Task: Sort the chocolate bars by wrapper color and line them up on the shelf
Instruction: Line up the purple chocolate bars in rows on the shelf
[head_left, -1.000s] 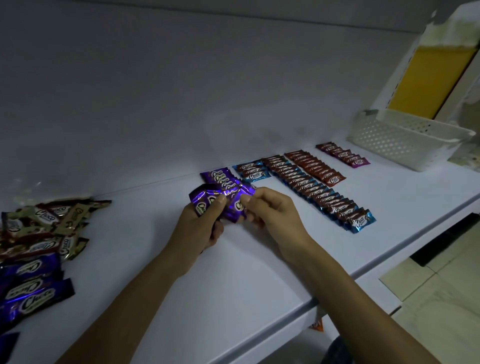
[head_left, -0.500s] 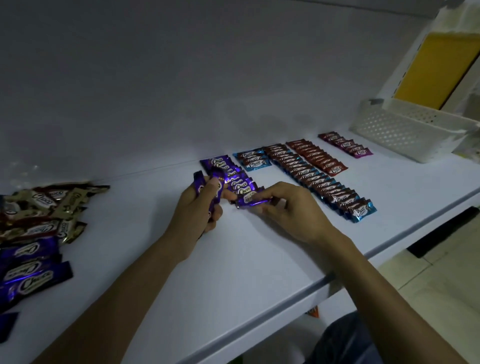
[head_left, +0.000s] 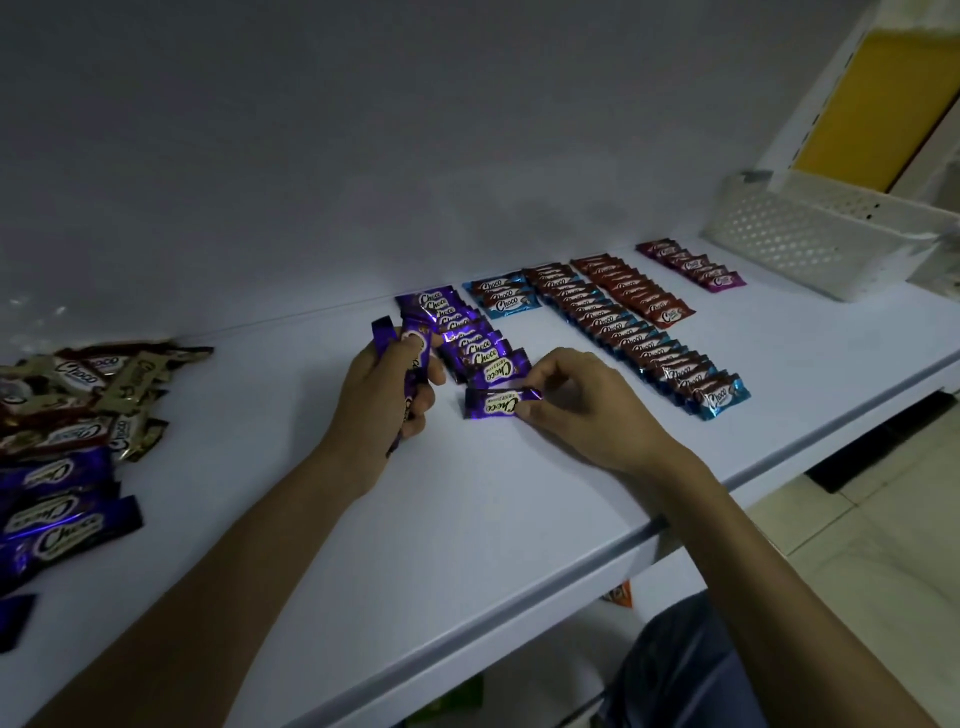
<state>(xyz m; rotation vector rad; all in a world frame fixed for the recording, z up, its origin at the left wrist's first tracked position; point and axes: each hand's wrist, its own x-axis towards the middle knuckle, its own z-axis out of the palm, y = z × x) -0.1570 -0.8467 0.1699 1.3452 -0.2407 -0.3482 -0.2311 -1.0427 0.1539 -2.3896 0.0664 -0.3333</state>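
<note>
On the white shelf (head_left: 467, 519) lie rows of Choco bars sorted by wrapper: a purple row (head_left: 457, 332), a short blue row (head_left: 501, 301), a long blue row (head_left: 634, 338), a red-brown row (head_left: 634, 288) and a magenta row (head_left: 693, 265). My right hand (head_left: 582, 410) pinches one purple bar (head_left: 496, 402) by its right end, flat on the shelf at the near end of the purple row. My left hand (head_left: 384, 389) grips a small bunch of purple bars (head_left: 410, 348) upright, just left of that row.
An unsorted heap of gold, brown and purple bars (head_left: 67, 431) lies at the shelf's left end. A white perforated basket (head_left: 800, 239) stands at the back right. The shelf's front edge runs close under my forearms; tiled floor shows below right.
My right hand has drawn one purple bar out of the bunch in my left hand and brought it down to the shelf at the near end of the purple row.
</note>
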